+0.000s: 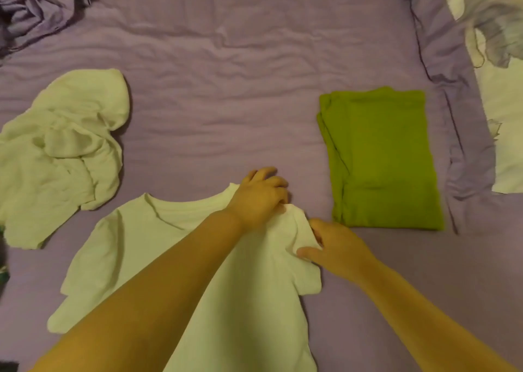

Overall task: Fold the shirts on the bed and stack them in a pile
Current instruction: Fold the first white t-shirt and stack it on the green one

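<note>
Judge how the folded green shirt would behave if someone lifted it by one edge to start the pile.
The folded green shirt would probably droop and open up, since its layered edges lie loose on the left side. It looks like thin cloth, so likely light. On the wrinkled purple sheet it would more likely drag and bunch than slide cleanly.

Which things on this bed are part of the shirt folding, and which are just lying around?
Part of the job: spread white shirt, crumpled white shirt, folded green shirt, both hands.
Just lying about: bunched purple cloth, patterned white bedding.
</note>
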Tool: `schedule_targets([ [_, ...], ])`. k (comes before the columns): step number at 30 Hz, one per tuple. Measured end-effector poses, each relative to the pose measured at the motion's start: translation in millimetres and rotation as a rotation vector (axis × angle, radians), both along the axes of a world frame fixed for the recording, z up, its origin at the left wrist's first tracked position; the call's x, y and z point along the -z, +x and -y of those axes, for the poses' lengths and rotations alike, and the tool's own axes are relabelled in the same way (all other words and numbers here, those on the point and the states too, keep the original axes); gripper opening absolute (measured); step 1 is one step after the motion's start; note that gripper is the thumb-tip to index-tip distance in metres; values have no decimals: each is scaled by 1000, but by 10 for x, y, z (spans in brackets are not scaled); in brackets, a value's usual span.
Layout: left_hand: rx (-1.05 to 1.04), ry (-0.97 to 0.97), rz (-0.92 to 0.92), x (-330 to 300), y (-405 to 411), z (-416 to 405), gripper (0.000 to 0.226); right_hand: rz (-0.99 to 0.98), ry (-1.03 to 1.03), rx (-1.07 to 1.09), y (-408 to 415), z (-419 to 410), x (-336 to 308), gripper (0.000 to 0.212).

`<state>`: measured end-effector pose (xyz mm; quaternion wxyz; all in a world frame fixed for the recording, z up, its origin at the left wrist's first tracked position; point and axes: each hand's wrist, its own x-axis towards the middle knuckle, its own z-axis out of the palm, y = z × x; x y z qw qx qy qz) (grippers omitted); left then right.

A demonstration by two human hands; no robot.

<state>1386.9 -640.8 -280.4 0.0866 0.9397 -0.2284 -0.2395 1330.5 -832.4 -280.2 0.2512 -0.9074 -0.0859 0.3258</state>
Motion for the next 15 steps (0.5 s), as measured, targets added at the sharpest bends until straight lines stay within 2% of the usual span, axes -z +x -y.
schedule_targets([
  [2, -111, -83, 37, 28, -8, -8, 29, 47, 85, 157, -95, 59, 35, 25],
  [4, -214, -144, 88, 41, -34, 0, 27, 57, 222, 450, -148, 114, 15, 16],
  [6, -270, -189, 151, 66, -95, 52, 22, 120, 242, 626, -172, 161, 1, 8],
  [9, -362, -256, 284, 75, -269, 173, 20, 211, 193, 678, -211, 171, 48, 28],
  [11, -389, -234, 305, 32, -448, 235, 24, 247, 197, 736, -269, 147, 75, 39],
  [13, -325, -185, 308, 15, -664, 270, 30, 279, 213, 805, -385, 121, 73, 40],
  [15, -211, -164, 306, 108, -907, 292, 24, 289, 223, 878, -555, 82, 21, 30],
])
